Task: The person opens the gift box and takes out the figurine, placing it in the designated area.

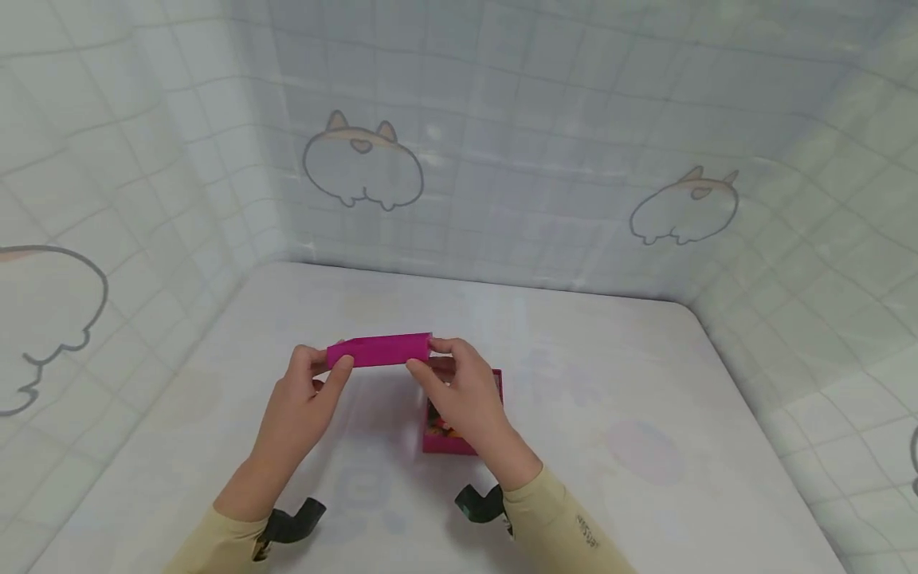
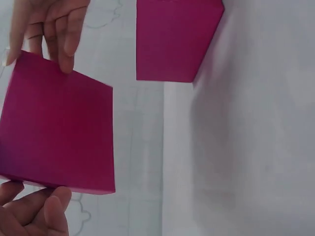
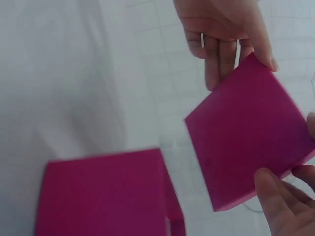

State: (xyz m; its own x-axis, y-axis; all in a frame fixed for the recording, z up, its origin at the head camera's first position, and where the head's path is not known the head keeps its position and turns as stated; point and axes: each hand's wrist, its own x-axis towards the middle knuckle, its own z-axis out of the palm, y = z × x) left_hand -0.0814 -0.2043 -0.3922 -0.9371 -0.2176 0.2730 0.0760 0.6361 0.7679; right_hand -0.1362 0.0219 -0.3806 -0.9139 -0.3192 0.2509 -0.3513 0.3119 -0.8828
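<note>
Both hands hold up a magenta box lid [image 1: 383, 350] above the white table. My left hand [image 1: 300, 406] pinches its left end, thumb at the near edge and fingers behind. At the opposite end my right hand [image 1: 469, 391] pinches it the same way. The lid's flat outer face [image 2: 59, 128] shows in the left wrist view, and again the lid [image 3: 251, 132] in the right wrist view. Below my right hand stands an open magenta box [image 1: 450, 445], partly hidden by that hand. Colourful contents [image 1: 439, 421] show inside it, too small to tell.
The white table [image 1: 610, 510] has faint printed patterns. Pale grid-patterned curtains [image 1: 516, 143] with cartoon animal outlines close off the back and sides. A dark curved piece [image 1: 294, 524] sticks out at the left wrist, another dark piece [image 1: 479, 505] at the right.
</note>
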